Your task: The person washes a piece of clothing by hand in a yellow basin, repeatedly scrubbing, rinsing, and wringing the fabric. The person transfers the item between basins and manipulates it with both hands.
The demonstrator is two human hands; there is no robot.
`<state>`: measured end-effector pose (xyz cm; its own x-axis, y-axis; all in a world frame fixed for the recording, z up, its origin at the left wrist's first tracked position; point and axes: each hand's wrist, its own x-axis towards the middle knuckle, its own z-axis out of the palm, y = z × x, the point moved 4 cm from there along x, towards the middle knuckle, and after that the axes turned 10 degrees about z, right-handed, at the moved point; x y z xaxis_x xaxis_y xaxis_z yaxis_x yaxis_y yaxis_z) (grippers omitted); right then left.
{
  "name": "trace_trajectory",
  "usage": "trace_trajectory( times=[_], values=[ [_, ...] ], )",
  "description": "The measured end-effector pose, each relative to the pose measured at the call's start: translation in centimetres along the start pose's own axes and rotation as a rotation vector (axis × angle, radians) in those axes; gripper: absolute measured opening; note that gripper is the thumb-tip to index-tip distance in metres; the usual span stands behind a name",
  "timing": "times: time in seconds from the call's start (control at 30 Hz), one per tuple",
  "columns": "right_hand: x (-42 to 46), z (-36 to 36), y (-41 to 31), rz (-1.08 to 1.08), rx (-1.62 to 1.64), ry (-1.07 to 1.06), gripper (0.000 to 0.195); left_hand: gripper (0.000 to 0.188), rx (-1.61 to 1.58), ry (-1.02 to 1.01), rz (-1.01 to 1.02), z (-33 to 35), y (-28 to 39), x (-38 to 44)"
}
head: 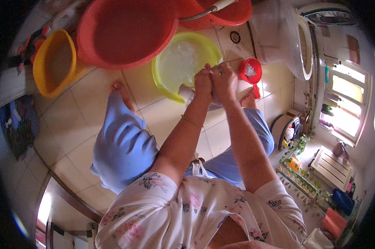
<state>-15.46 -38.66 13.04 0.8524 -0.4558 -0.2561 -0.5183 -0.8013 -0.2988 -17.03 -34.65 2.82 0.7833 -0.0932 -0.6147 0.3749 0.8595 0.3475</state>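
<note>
Both my hands meet over the near right rim of a yellow-green plastic basin [156,74], gripping one wet, light-coloured cloth. My left hand [203,83] has its fingers wrapped around the cloth [187,93], and a loose end hangs beside the basin's rim. Pressed against it, my right hand [226,81] is closed on the same cloth; the bunched middle is hidden by my fingers. Cloudy, bubbly water [182,59] lies in the basin. To the right of my hands, a small red plastic dipper [255,77] with a handle holds something white and crumpled [250,70].
A large red tub [128,63] stands beyond the basin, and an orange-yellow bucket [39,71] is at the left. A shower hose [200,15] crosses another red container [234,20]. Right of them are a floor drain [235,37], a white toilet [271,49] and trailing plants [302,143].
</note>
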Motion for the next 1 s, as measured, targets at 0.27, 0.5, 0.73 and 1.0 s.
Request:
trace_trajectory(
  times=[0.27, 0.5, 0.73, 1.0],
  values=[
    [-4.0, 1.5, -3.3, -0.278, -0.104, 0.103, 0.026, 0.040, -0.108, -0.148, 0.050, -0.9, 1.8, 0.1],
    [-4.0, 1.2, -2.1, -0.390, -0.112, 0.147, 0.028, 0.042, -0.489, -0.239, -0.205, 0.9, 2.7, -0.8],
    [4.0, -1.0, 5.6, -0.341, -0.496, 0.107, 0.029, 0.024, -0.117, -0.048, -0.098, 2.5, 1.6, -2.0],
    [0.1, -5.4, 5.8, 0.508, 1.673, -0.388, 0.039, 0.025, 1.116, -0.288, 1.200, 6.3, 7.4, -3.5]
  ],
)
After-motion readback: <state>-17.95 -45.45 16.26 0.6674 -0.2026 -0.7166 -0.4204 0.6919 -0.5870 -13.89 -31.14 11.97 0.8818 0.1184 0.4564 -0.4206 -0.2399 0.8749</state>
